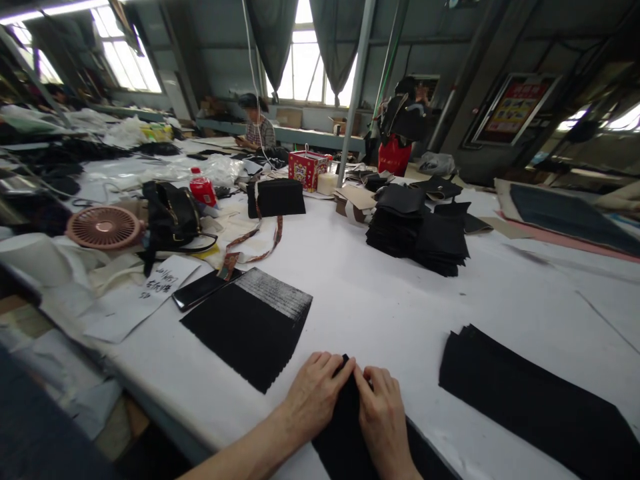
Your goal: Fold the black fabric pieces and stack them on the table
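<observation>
My left hand and my right hand meet at the far end of a black fabric piece at the table's near edge. Fingers of both hands are bent and pinch the fabric, their tips nearly touching; part of the piece is hidden beneath the hands. Just left of them lies a fanned stack of black fabric pieces, its far edges showing whitish streaks. A long black fabric stack rests to the right.
The white table also carries a phone, a handwritten paper, a pink fan, a black bag, a red-labelled bottle and piled black pieces. A pole rises behind. Another person sits across.
</observation>
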Available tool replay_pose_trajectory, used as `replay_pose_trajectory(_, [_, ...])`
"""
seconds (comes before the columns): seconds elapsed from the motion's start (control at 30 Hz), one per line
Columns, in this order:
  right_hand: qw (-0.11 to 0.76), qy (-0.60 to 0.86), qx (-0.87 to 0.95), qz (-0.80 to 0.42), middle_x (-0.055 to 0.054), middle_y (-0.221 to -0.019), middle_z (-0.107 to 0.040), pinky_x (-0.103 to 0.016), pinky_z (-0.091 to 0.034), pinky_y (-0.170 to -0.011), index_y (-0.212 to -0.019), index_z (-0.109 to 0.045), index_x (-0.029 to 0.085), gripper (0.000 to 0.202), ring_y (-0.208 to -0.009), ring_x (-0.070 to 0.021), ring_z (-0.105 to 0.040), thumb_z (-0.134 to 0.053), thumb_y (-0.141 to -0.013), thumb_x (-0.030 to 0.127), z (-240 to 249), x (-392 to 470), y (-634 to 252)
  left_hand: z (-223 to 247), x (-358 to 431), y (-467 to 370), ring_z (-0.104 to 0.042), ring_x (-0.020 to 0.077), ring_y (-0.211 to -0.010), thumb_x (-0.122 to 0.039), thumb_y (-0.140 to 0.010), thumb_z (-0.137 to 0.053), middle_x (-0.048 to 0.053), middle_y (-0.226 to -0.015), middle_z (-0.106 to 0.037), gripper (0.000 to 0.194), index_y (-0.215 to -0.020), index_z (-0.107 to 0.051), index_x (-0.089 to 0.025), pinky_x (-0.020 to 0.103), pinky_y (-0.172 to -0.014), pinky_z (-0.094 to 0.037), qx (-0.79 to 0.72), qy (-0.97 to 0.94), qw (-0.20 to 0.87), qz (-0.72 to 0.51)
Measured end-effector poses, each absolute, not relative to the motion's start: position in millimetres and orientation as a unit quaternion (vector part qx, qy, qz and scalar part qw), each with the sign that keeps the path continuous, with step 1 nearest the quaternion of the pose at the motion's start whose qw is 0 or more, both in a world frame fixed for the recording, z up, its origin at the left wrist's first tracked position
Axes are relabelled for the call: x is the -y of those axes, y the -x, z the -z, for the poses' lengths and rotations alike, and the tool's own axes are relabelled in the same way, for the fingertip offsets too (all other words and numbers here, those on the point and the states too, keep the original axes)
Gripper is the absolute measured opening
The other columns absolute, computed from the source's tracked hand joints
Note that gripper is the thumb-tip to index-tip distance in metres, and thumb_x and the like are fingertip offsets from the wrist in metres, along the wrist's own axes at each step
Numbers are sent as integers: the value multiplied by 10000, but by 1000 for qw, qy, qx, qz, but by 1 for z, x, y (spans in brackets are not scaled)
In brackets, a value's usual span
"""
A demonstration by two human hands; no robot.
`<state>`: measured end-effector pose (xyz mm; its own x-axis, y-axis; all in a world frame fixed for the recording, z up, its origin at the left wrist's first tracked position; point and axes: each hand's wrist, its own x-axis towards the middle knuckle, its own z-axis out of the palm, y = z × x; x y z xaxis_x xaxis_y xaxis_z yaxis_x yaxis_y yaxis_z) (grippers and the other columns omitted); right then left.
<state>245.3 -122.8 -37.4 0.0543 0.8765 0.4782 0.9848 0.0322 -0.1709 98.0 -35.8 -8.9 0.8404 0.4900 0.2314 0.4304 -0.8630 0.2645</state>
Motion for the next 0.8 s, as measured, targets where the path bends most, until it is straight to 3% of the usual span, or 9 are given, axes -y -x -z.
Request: replay_pose_trajectory(0.8, [212, 679, 691, 130, -86, -926, -561, -386, -411, -734, -1243, -525, 161, 390, -848, -226, -479, -374, -901, 52, 37, 121, -245, 14, 35, -99, -519, 241, -997, -104, -908, -423, 85, -1121, -567, 433, -1328, -465, -202, 413, -904, -451, -264, -938, 143, -173])
